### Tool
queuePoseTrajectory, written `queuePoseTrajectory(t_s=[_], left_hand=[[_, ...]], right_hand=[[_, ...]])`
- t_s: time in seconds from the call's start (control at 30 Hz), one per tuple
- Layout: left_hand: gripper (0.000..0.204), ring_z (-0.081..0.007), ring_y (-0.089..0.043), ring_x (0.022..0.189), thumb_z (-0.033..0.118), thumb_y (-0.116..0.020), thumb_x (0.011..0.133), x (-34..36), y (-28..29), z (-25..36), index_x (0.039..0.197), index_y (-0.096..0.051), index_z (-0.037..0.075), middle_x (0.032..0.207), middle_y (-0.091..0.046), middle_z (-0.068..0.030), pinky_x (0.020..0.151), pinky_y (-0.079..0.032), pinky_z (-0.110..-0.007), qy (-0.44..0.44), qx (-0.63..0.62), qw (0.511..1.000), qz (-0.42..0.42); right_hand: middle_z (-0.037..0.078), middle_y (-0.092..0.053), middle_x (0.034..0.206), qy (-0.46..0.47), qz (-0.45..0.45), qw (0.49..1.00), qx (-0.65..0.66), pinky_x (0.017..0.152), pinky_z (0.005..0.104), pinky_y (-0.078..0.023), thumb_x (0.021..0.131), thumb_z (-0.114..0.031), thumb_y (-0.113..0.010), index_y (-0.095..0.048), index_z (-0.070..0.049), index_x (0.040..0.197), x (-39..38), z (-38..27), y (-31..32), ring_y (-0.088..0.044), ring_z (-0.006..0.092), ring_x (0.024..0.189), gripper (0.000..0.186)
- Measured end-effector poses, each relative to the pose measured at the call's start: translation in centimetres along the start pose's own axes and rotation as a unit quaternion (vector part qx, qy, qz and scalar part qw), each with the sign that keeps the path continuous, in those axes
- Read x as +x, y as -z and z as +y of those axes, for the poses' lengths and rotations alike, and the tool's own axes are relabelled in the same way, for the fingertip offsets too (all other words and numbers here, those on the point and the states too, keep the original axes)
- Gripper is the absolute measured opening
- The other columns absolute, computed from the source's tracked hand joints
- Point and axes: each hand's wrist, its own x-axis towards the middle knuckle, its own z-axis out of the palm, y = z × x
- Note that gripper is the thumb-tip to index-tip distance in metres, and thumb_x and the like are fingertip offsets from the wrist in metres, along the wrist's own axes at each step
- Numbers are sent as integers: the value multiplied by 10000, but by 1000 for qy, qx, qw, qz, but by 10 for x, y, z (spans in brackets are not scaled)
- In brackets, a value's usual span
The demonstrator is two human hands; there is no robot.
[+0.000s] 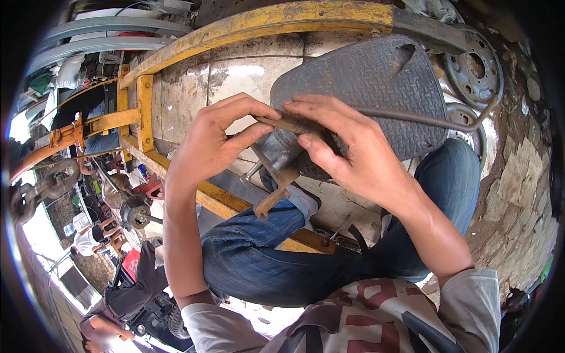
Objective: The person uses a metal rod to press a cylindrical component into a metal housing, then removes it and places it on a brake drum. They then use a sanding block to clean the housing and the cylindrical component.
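Observation:
A bent metal rod (412, 116) with a hooked far end stretches right from my hands over a dark textured rubber mat (365, 73). My left hand (215, 138) pinches the narrow brown near end between thumb and fingertips. Around the same piece, my right hand (353, 138) has its fingers on top and its thumb beneath. Just below my fingertips is a grey metal bracket (279, 153) with a rusty forked arm (271, 200) pointing down. Whether the bracket is joined to the rod is hidden by my hands.
A worn yellow steel frame (259, 26) runs across the far side and down the left. Steel wheel rims (475, 66) lie at far right beside rough stone ground (518, 182). A heavy chain (50, 185) hangs at left. Other people (88, 241) are farther off at left.

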Motion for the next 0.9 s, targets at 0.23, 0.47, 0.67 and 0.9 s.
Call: queuePoseTrajectory(t_s=[0.23,0.47,0.67,0.9], left_hand=[[230,-174,-632,902,92,-703,822,23,6,11,1035,-664,12,939,-674,-85,836,-474,-310,49,32,996,-68],[454,-250,-603,1090,190,-668,866,-6,13,14,1278,-553,39,1095,-650,-124,962,-431,-357,144,102,984,-5],[430,-304,-548,1184,177,-602,914,2,-13,12,1318,-523,53,1247,-577,-157,998,-412,-369,143,44,986,-78],[375,-273,-554,1187,153,-559,941,-10,-8,-8,1295,-538,33,1267,-580,-147,1007,-406,-352,149,51,988,-5]], right_hand=[[210,-625,1173,-54,-44,996,60,948,380,-463,933,-119,-489,-572,39,1236,7,11,10,-614,330,1095,351],[194,-648,1139,-1,30,1000,-10,917,370,-479,926,-33,-503,-610,46,1180,19,30,28,-634,314,1059,286],[177,-657,1095,15,60,998,-25,850,337,-511,969,-104,-463,-580,45,1228,22,53,37,-639,236,1016,321],[163,-664,1083,-46,79,996,-15,799,316,-525,988,-113,-455,-554,32,1267,24,56,39,-654,216,955,330]])
